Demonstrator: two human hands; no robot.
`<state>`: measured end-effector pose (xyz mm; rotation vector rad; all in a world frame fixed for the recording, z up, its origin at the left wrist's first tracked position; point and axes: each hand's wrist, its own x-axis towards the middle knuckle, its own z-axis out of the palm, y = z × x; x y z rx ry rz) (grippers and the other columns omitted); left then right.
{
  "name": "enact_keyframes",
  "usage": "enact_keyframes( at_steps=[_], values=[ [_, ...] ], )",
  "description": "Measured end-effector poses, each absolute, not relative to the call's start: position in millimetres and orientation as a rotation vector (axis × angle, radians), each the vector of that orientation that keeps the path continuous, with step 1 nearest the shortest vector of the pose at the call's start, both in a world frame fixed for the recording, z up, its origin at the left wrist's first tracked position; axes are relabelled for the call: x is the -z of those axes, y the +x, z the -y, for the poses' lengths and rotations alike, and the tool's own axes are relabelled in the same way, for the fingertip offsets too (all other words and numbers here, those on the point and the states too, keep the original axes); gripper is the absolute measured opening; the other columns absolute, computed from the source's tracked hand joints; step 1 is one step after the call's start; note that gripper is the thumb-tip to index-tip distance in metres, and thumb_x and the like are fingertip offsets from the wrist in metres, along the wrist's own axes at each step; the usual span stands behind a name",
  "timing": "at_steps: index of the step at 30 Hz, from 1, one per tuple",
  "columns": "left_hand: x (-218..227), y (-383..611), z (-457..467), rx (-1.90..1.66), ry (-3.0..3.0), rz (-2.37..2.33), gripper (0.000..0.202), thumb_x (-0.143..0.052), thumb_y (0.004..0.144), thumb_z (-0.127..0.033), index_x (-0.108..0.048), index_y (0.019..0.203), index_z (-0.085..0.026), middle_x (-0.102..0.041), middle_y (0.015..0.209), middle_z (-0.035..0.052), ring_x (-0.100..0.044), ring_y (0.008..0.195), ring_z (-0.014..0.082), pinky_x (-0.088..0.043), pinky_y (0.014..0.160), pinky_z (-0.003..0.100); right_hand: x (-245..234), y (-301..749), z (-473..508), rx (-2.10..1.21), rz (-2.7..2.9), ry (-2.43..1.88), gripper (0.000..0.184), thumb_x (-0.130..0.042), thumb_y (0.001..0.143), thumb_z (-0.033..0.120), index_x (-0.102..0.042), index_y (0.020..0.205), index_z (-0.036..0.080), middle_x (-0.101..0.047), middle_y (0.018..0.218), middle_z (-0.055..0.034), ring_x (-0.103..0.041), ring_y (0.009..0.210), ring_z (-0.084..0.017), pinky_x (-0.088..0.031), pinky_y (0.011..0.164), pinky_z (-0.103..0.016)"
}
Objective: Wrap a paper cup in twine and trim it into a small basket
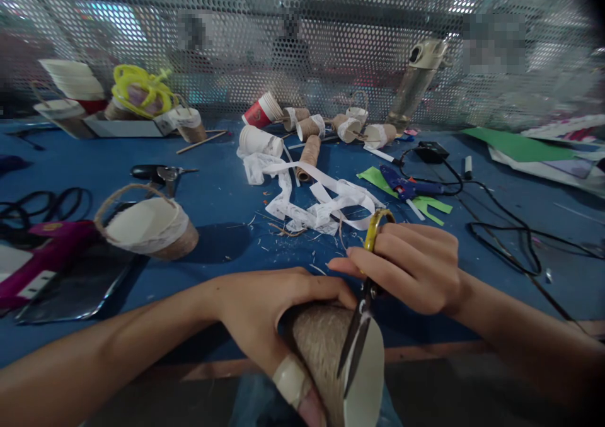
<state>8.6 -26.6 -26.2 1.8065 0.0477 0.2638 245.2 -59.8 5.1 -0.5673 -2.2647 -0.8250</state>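
My left hand [265, 313] is wrapped round a paper cup covered in jute twine [326, 351], held low near the table's front edge with its mouth turned toward me. One finger of that hand has a bandage on it. My right hand [411, 263] grips yellow-handled scissors [362, 313]. Their dark blades point down and lie against the cup's white rim. A strip of white lace ribbon [307, 206] trails across the blue table [227, 238] just beyond my hands.
A twine-wrapped cup basket with a handle [149, 225] lies at left, beside a purple glue gun [42, 257]. A blue glue gun [406, 187] with black cable, green paper [425, 203], several wrapped cups [307, 128] and black scissors [161, 173] sit farther back. Perforated metal screen behind.
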Motion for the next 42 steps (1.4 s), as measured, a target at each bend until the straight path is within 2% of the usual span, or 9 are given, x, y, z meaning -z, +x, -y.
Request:
enact_keyframes(
  at_steps=[4, 10, 15, 21, 28, 37, 42],
  values=[
    [25.8, 8.6, 26.6, -0.272, 1.807, -0.048, 0.075, -0.091, 0.061, -0.054, -0.065, 0.122, -0.019, -0.076, 0.102, 0.0057, -0.073, 0.085, 0.0222, -0.055, 0.075, 0.026, -4.3, 245.5, 58.8, 0.847, 2.251, -0.562, 0.022, -0.079, 0.087, 0.032, -0.064, 0.095, 0.017, -0.055, 0.062, 0.0046, -0.049, 0.057, -0.012, -0.037, 0.050, -0.028],
    [24.0, 9.9, 27.1, -0.240, 1.784, -0.062, 0.087, -0.091, 0.051, -0.064, -0.066, 0.119, -0.017, -0.078, 0.104, 0.0079, -0.073, 0.086, 0.0246, -0.056, 0.077, 0.028, -3.9, 245.3, 57.4, 0.824, 2.269, -0.542, 0.024, -0.081, 0.084, 0.028, -0.064, 0.097, 0.017, -0.058, 0.062, 0.0033, -0.051, 0.058, -0.014, -0.039, 0.050, -0.029],
    [20.7, 9.9, 25.8, -0.185, 1.777, -0.093, 0.090, -0.093, 0.049, -0.062, -0.066, 0.121, -0.016, -0.078, 0.109, 0.0092, -0.074, 0.090, 0.0257, -0.057, 0.083, 0.030, -4.1, 243.4, 56.7, 0.807, 2.292, -0.532, 0.019, -0.077, 0.088, 0.027, -0.063, 0.098, 0.017, -0.058, 0.062, 0.0047, -0.052, 0.058, -0.012, -0.039, 0.051, -0.029],
    [25.3, 10.1, 23.1, -0.180, 1.765, -0.078, 0.085, -0.094, 0.048, -0.057, -0.067, 0.119, -0.017, -0.078, 0.105, 0.0073, -0.073, 0.086, 0.0237, -0.057, 0.077, 0.027, -2.9, 242.9, 56.8, 0.808, 2.290, -0.535, 0.016, -0.074, 0.091, 0.027, -0.062, 0.097, 0.018, -0.056, 0.061, 0.0062, -0.052, 0.058, -0.011, -0.038, 0.050, -0.028],
    [21.6, 9.8, 23.9, -0.161, 1.761, -0.125, 0.084, -0.093, 0.049, -0.061, -0.067, 0.117, -0.019, -0.077, 0.100, 0.0051, -0.071, 0.082, 0.0220, -0.056, 0.069, 0.025, -3.3, 241.7, 55.8, 0.825, 2.289, -0.533, 0.017, -0.075, 0.090, 0.025, -0.062, 0.094, 0.017, -0.056, 0.062, 0.0053, -0.054, 0.061, -0.012, -0.037, 0.050, -0.029],
    [22.6, 9.8, 22.8, -0.141, 1.791, -0.138, 0.087, -0.093, 0.045, -0.063, -0.068, 0.115, -0.018, -0.076, 0.099, 0.0053, -0.070, 0.081, 0.0222, -0.056, 0.070, 0.026, -1.8, 243.1, 55.4, 0.819, 2.306, -0.529, 0.018, -0.075, 0.090, 0.028, -0.061, 0.092, 0.018, -0.056, 0.059, 0.0066, -0.050, 0.057, -0.011, -0.034, 0.049, -0.029],
    [22.8, 9.7, 20.9, -0.127, 1.750, -0.096, 0.085, -0.092, 0.048, -0.063, -0.068, 0.115, -0.018, -0.076, 0.100, 0.0049, -0.070, 0.081, 0.0216, -0.055, 0.068, 0.024, -2.9, 244.2, 56.0, 0.826, 2.299, -0.511, 0.019, -0.077, 0.088, 0.028, -0.062, 0.093, 0.017, -0.056, 0.062, 0.0056, -0.052, 0.059, -0.011, -0.034, 0.051, -0.028]
  ],
)
